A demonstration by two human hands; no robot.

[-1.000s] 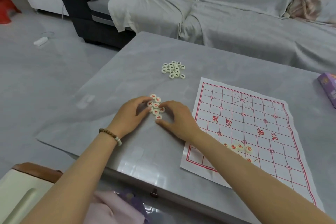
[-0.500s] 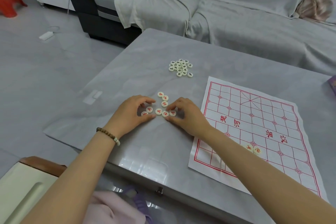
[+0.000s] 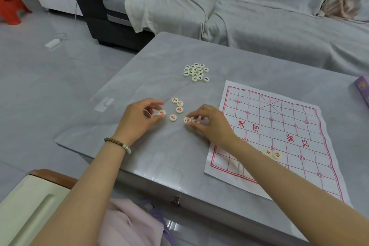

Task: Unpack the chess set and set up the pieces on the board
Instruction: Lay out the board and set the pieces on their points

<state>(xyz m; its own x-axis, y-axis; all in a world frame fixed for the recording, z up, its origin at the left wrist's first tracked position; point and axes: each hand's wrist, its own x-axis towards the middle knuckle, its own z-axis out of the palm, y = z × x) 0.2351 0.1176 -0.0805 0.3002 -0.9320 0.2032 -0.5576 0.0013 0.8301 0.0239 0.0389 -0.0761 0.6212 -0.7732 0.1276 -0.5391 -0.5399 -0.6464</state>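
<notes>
my left hand [image 3: 139, 120] rests on the grey table [image 3: 151, 62] with its fingers curled over a couple of red-marked pieces [image 3: 161, 113], thumb and forefinger closed round them; how many sit under the palm i cannot tell. my right hand [image 3: 211, 126] is just across from it, thumb and fingertips pinching a red piece [image 3: 187, 120], with a second piece [image 3: 196, 121] touching it under the fingers. between the two hands four loose red pieces [image 3: 179, 110] lie face up on the table, three in a small cluster and one nearer me. farther off, a tight pile of black-marked pieces [image 3: 196, 72] sits well apart from the red ones. the paper board [image 3: 279, 126] lies flat just right of my right hand, red grid up, and two placed pieces [image 3: 277, 155] rest on it beside my right forearm. a bead bracelet [image 3: 117, 144] circles my left wrist, and a purple box [image 3: 363, 90] shows at the table's right edge.
</notes>
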